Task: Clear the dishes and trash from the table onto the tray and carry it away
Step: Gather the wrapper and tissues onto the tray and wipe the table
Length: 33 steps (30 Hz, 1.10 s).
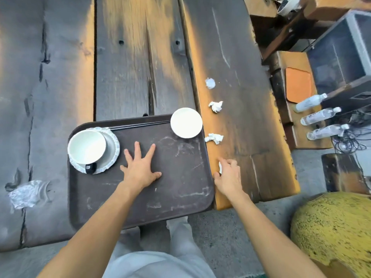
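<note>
A dark brown tray [180, 187] lies on the wooden table [140, 57], its near edge hanging over the table's front. On its left stands a white cup [86, 147] on a scalloped white plate [112, 149]. A white bowl [186, 122] sits at the tray's far right corner. My left hand [140, 167] lies flat on the tray, fingers spread. My right hand [227, 175] rests on the table just right of the tray, fingers curled around a crumpled white tissue [220, 167]. Three more tissue wads [214, 138] [215, 106] [210, 83] lie in a line beyond it.
A crumpled clear plastic wrap [26, 194] lies on the table at the left. Right of the table stand wooden benches with an orange cushion [298, 85], three plastic bottles [319, 116] and a grey box [341, 47]. A yellow speckled round object [333, 233] sits at the lower right.
</note>
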Each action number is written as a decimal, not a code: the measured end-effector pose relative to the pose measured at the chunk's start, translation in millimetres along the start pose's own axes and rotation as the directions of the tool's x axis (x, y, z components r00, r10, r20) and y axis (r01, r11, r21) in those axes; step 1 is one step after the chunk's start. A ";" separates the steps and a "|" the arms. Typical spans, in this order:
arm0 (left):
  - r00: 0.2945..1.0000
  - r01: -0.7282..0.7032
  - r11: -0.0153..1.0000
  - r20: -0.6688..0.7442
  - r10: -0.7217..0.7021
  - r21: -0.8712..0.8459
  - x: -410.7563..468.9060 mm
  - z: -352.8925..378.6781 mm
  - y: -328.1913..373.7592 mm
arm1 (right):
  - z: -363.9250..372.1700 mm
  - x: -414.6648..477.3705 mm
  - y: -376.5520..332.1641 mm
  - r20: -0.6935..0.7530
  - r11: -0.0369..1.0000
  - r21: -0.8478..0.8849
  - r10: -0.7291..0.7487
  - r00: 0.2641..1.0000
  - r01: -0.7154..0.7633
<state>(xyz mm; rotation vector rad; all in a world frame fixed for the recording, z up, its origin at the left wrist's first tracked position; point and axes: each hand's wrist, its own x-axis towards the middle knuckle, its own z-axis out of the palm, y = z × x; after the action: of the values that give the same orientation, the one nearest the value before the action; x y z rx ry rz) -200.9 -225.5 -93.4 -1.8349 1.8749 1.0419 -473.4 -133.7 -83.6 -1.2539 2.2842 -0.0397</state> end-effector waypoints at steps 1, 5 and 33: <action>1.000 0.021 1.000 0.013 -0.021 0.003 3.8 -1.4 4.9 | -1.3 2.8 8.2 0.010 1.000 0.010 -0.025 1.000 0.025; 0.996 0.078 0.997 0.048 -0.080 0.028 14.0 -5.0 18.7 | -15.3 19.2 19.6 -0.087 0.984 0.106 -0.136 0.987 0.145; 0.994 0.109 0.992 0.006 -0.110 0.065 22.4 0.4 18.0 | -83.2 214.2 -65.8 -0.032 0.863 -0.204 -0.477 0.878 0.462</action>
<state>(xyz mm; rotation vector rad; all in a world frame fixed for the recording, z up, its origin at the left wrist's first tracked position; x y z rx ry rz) -221.0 -243.2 -103.9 -1.8696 1.7591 0.9410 -552.6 -359.2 -87.2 -1.9233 2.0267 -0.0477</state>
